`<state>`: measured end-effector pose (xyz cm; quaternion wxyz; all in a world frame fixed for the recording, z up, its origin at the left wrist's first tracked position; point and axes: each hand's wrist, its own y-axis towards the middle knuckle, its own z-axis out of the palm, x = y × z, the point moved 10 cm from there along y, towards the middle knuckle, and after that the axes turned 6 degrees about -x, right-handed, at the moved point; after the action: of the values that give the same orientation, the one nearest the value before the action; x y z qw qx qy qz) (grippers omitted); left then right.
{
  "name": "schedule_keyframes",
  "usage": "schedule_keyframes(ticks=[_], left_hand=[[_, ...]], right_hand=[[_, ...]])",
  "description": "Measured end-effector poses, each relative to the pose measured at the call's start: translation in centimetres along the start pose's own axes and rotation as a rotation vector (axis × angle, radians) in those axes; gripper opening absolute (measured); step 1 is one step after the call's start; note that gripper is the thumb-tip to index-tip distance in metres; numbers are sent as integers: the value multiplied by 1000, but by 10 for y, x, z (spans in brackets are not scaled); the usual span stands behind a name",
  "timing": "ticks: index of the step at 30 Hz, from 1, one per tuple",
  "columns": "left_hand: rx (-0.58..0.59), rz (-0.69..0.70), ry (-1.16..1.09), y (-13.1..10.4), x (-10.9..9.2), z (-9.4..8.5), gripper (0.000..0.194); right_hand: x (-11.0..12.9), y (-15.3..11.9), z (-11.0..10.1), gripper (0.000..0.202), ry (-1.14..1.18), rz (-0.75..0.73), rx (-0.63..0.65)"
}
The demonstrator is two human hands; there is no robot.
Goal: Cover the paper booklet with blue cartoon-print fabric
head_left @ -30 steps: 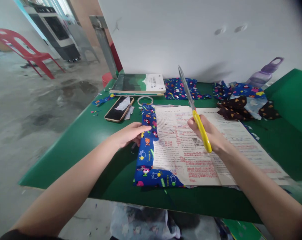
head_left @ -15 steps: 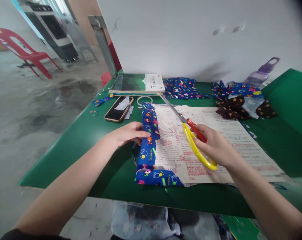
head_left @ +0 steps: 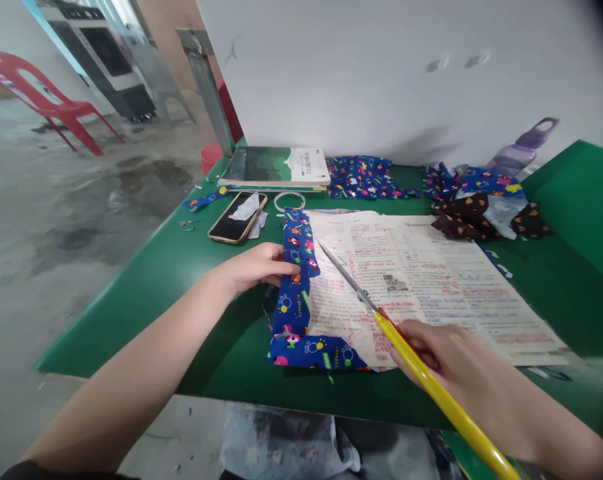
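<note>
A printed paper sheet [head_left: 411, 260] with red and blue handwriting lies on the green table. Blue patterned fabric [head_left: 294, 293] is folded over its left edge and its lower left corner. My left hand [head_left: 264, 267] pinches the fabric at the left edge, thumb on top and fingers partly hidden beneath. In my right hand [head_left: 446, 360] is a pair of scissors [head_left: 406, 347] with yellow and red handles. Its blades look closed and point up and left over the sheet, their tips just right of the fabric strip.
Left of the sheet lie a phone [head_left: 237, 219] with paper scraps and a white ring [head_left: 290, 200]. Behind are stacked books [head_left: 274, 167] and blue fabric [head_left: 361, 179]. Brown fabric scraps [head_left: 466, 215] and a purple bottle [head_left: 518, 152] sit at right. A red chair [head_left: 66, 110] stands beyond.
My right hand has moved down and toward me with the scissors, whose tips came down from the books to beside the fabric strip. My left hand stays in place.
</note>
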<state>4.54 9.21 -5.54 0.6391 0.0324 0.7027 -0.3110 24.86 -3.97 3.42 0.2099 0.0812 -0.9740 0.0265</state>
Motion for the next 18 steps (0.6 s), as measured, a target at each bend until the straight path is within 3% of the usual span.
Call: schedule_keyframes(ticks=[2,9,13,18], left_hand=[[-13,-6,2,0,1,-1,29],[15,-18,-28,2,4,1,28],[22,-33,-63,3,8,2,28],[52,-36,-102,3,8,6,25]], right_hand=[[3,-8,7,23,6,14,75],[-2,-27,22,13,-103,46,120],[-12,-38,39,16,-163,79,209],[-15,-45,46,22,-199,82,257]])
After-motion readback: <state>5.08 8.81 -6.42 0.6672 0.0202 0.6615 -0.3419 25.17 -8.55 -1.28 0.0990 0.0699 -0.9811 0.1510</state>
